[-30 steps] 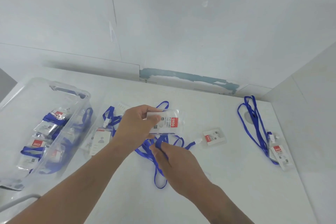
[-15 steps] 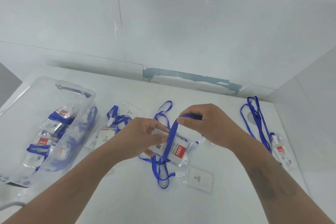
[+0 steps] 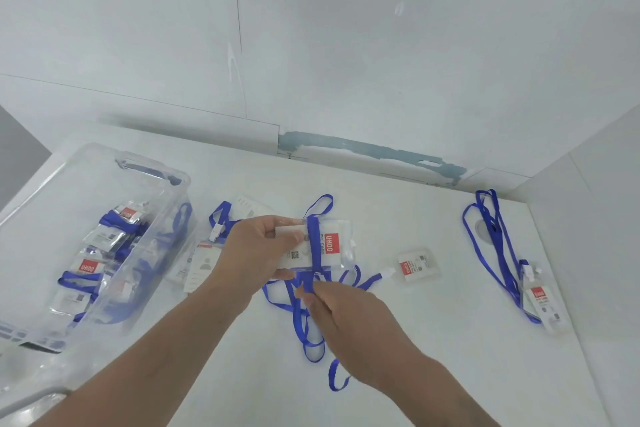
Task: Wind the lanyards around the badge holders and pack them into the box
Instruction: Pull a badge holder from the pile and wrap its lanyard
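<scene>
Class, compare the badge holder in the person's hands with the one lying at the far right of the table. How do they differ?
The held badge holder is lifted off the table in the left hand; the right-side holder lies flat. The held one has a blue lanyard crossing its face, pulled by the right hand; the other's lanyard trails loose across the table. Both are clear with a red label.

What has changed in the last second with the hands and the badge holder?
The right hand, which half a second ago was above the badge holder, has come down below it, pulling the blue lanyard round it. The left hand still grips the holder. The clear box and the loose badges stayed put.
</scene>
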`<state>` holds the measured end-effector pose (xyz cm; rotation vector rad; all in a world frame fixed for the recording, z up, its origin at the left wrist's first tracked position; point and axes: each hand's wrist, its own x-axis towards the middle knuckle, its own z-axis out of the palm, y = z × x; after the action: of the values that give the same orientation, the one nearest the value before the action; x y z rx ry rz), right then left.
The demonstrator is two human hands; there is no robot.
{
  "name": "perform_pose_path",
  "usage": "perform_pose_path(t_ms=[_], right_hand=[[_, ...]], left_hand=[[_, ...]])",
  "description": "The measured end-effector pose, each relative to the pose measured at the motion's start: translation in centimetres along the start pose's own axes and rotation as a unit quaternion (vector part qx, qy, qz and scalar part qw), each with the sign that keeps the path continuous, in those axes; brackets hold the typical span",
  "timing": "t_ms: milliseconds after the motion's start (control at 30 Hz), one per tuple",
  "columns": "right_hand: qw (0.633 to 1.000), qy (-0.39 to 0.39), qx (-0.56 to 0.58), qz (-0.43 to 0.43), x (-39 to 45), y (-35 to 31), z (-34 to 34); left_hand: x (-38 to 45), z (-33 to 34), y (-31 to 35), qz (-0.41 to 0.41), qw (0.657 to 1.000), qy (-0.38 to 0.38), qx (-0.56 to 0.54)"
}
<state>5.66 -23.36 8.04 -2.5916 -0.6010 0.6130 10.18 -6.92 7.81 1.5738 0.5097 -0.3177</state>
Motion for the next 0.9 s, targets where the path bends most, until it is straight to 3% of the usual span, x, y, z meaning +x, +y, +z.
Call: perform_pose_path(t_ms=[100, 200, 300, 400, 533, 633, 733, 800, 900], right_hand=[[0.997, -0.014, -0.079, 0.016, -0.3, -0.5, -1.9], [0.996, 0.012, -0.084, 0.008, 0.3, -0.1, -5.0], [0.997, 0.063, 0.036, 0.012, 1.0, 0.9, -7.9], [0.975, 0.104, 0.19, 0.051, 2.0, 2.6, -9.0], [0.922, 0.102, 0.358, 0.107, 2.5, 3.0, -6.2], [0.894, 0.1, 0.408, 0.156, 1.7, 1.9, -2.8], [0.911, 0.127, 0.365, 0.147, 0.4, 0.6, 0.6], [0.945, 0.123, 0.286, 0.099, -0.3, 0.2, 2.0], [0.993, 0.106, 0.048, 0.036, -1.4, -0.3, 1.8]], left_hand=[[-0.1, -0.3, -0.5, 0.035, 0.994, -0.003, 0.102], [-0.5, -0.8, -0.9, 0.052, 0.984, -0.052, 0.163], [-1.3, -1.0, -1.0, 0.046, 0.97, -0.137, 0.196], [-1.9, -1.3, -0.7, 0.014, 0.968, -0.217, 0.126], [-2.3, -1.9, -0.4, -0.021, 0.966, -0.256, -0.034], [-1.9, -1.9, -0.6, -0.051, 0.968, -0.203, -0.138], [-1.0, -1.9, -1.2, -0.066, 0.982, -0.099, -0.149], [-0.5, -2.0, -1.8, -0.06, 0.993, -0.045, -0.088], [-0.5, -1.9, -2.1, -0.023, 1.0, 0.01, 0.017]])
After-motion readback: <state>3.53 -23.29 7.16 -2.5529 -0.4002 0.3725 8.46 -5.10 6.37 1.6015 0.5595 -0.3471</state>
